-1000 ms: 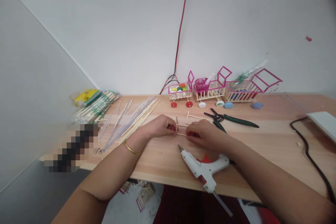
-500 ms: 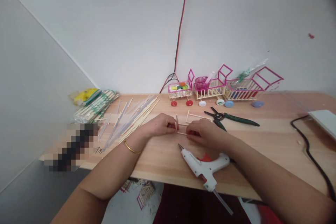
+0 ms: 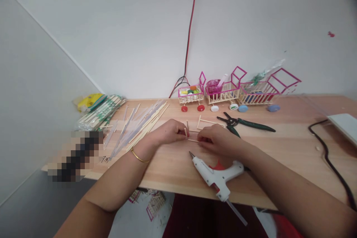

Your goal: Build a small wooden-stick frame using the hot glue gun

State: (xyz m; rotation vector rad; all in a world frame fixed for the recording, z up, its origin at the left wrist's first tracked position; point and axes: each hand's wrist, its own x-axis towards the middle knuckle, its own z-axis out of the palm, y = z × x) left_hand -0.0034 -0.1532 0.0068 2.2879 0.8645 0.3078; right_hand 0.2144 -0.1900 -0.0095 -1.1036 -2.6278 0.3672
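Note:
Between my two hands, low over the table, is a small frame of thin wooden sticks point(image 3: 193, 140). My left hand point(image 3: 171, 132) pinches its left end, where two short sticks stand up. The fingers of my right hand point(image 3: 213, 137) are closed round the right end, which they mostly hide. Just behind my right hand lies another stick frame point(image 3: 209, 121). A white hot glue gun point(image 3: 216, 176) with a red trigger rests in front of my hands, nozzle toward the frame and a clear glue stick poking out of its rear.
Green-handled pliers point(image 3: 251, 125) lie right of my hands. Several stick carts point(image 3: 223, 95) with bottle-cap wheels line the wall. Loose wooden sticks point(image 3: 147, 126), clear glue sticks point(image 3: 118, 145) and packed sticks point(image 3: 104, 109) are at left. A black cable point(image 3: 323, 147) runs at right.
The short upright at my left fingertips leans slightly more to the left. Both hands keep their hold on the stick frame; the view has shifted very slightly.

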